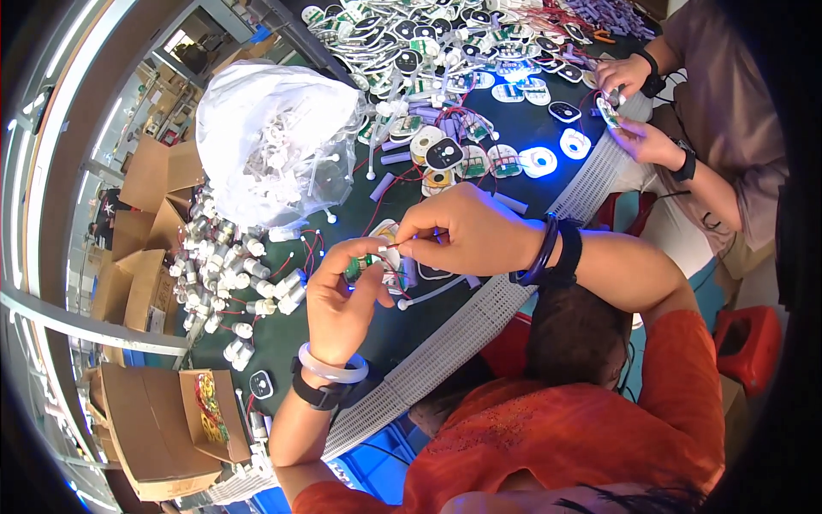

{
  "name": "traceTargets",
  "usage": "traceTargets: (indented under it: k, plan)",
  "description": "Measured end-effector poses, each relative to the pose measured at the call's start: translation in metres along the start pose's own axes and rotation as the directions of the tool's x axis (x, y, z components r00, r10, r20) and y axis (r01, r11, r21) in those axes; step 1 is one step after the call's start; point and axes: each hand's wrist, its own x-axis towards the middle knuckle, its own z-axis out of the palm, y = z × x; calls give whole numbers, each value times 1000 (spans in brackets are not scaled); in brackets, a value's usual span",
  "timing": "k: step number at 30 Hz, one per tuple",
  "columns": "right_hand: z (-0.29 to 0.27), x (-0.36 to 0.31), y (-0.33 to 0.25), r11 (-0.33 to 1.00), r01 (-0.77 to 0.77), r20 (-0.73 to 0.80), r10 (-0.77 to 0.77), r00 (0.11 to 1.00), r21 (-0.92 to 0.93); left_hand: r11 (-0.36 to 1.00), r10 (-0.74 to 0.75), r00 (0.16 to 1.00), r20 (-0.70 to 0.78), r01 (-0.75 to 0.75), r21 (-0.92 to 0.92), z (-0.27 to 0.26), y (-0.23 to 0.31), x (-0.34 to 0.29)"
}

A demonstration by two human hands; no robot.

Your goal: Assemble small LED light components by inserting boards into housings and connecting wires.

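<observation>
My left hand (338, 295) is closed around a small green circuit board (354, 268) with red wires, its fingers partly covering the board. Between the fingertips of both hands sits a small white plug (383, 249). Thin dark red wires run from it into my right hand (467, 231), whose thumb and forefinger pinch them. Behind the fingers a pale round part (387, 230) shows, mostly hidden; whether it is held or lies on the table I cannot tell. Purple cylindrical batteries (409, 272) lie just below my right hand.
White oval housings (402, 60) with boards heap at the back. A clear plastic bag (278, 128) of white parts stands left, above piled small motor-like cylinders (218, 274). Cardboard boxes (150, 420) line the left. At right a co-worker's hands (646, 141) hold a similar part. White perforated edging (445, 343) borders the table.
</observation>
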Motion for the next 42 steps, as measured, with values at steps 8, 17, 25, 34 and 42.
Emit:
traceTargets:
  k: [8,17,25,34,42]
  plan:
    - [6,-2,10,962,183,-39,-195,980,-205,990,-69,998,-2,68,-122,1,-12,3]
    - [0,3,5,1000,30,-15,-30,999,-10,560,642,767,-9,-460,689,16,-12,9]
    - [6,1,7,843,178,-71,-247,966,-507,955,251,960,-128,-224,194,26,-29,5]
    - [10,1,4,999,-3,-63,0,998,-54,916,20,996,-89,-54,-399,22,-35,17]
    - [8,2,-1,995,-81,-117,74,990,-55,844,-12,999,-48,-16,-536,17,-32,12]
